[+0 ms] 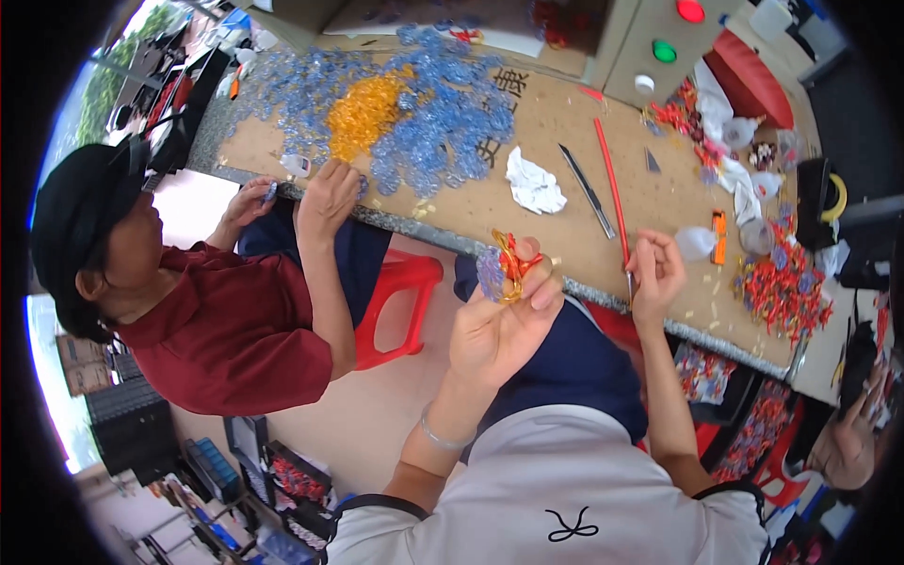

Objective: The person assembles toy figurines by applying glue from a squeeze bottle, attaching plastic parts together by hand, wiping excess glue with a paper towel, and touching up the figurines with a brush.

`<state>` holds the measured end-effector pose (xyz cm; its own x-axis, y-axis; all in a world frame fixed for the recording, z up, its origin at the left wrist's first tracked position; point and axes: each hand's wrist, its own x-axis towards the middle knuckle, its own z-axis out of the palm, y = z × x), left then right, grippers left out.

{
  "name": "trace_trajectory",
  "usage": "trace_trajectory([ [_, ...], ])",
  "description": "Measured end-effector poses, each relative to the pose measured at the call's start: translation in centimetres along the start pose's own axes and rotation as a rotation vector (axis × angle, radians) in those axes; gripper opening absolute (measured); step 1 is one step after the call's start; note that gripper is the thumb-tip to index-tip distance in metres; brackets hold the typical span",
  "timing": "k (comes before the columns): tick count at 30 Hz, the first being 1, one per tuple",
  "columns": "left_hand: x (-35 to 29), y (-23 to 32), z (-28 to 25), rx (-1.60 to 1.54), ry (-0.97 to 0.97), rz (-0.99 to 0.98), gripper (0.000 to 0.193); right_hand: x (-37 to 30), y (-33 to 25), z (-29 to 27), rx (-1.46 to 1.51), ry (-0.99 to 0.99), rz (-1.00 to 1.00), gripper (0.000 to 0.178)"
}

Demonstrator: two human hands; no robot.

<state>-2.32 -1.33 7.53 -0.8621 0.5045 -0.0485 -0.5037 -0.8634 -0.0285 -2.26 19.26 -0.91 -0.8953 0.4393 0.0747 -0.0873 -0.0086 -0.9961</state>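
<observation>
Raised above the table's front edge, my left hand point(508, 306) has its fingers closed round a small plastic figure point(504, 268) with clear bluish, red and yellow parts. Its exact kind is partly hidden by the fingers. My right hand point(656, 278) is closed at the lower end of a long thin red stick point(610, 179), which slants away over the table and narrows to a dark tip beside the fingers. Left of the stick lies a slim dark-and-silver knife-like tool point(587, 191). A crumpled white tissue point(535, 181) sits farther left.
At left, a seated co-worker in a dark red shirt point(221, 330) handles small pieces beside heaps of clear blue parts point(438, 132) and yellow parts point(363, 115). Red pieces point(782, 287) pile up at right, near a small bottle point(697, 243) and an orange tool point(719, 237). A red stool point(400, 297) stands between us.
</observation>
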Motion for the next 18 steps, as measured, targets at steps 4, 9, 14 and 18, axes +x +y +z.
trace_trajectory([
  [4, 0.0, -0.5, -0.9, 0.021, -0.019, 0.007, 0.031, -0.1, 0.8, -0.6, 0.038, -0.023, -0.037, 0.014],
  [9, -0.1, -1.0, -0.7, 0.056, -0.018, 0.007, 0.031, -0.9, 0.6, -1.0, 0.03, -0.016, -0.039, 0.014],
  [14, 0.0, -1.4, 0.8, 0.024, 0.099, 0.022, 0.033, -1.0, 0.6, -0.9, 0.024, -0.026, -0.037, 0.013],
  [18, 0.2, -1.3, 0.6, 0.015, 0.125, 0.026, 0.035, -0.8, 0.5, -0.9, 0.025, -0.018, -0.044, 0.014],
])
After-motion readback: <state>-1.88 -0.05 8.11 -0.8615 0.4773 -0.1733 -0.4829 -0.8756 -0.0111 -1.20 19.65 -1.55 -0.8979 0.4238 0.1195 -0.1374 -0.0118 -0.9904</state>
